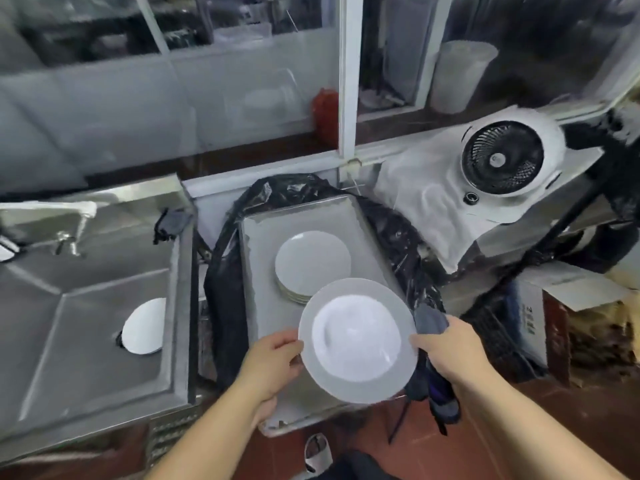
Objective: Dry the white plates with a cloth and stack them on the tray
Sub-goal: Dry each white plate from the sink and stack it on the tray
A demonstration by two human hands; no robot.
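I hold a white plate (356, 341) face up over the near part of the metal tray (263, 271). My left hand (273, 362) grips its left rim. My right hand (450, 351) holds the right rim together with a dark blue-grey cloth (433, 323) that hangs down below the hand. A stack of white plates (311, 265) sits in the middle of the tray, just beyond the held plate. One more white plate (143, 327) lies in the steel sink (69, 323) at the left.
The tray rests on a bin lined with a black plastic bag (225, 289). A white fan (502, 157) stands on a covered surface at the right. A tap (69, 216) reaches over the sink. Boxes and a crate sit low right. Glass panels stand behind.
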